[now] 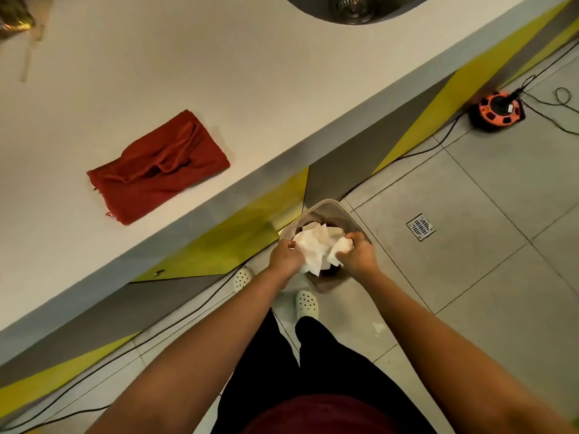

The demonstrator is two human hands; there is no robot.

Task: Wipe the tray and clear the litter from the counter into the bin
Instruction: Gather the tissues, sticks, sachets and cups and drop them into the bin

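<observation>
Both arms outstretched — left hand (283, 256), right hand (357, 255) seemingly clenched

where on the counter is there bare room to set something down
Bare counter lies between the red cloth and the sink, and along the front edge right of the cloth. The far left corner holds a dark object.

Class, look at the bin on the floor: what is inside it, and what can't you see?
Above the bin, both hands grip crumpled white paper, and a dark interior shows around it. The paper and hands cover the bottom, so any deeper contents cannot be seen.
</observation>
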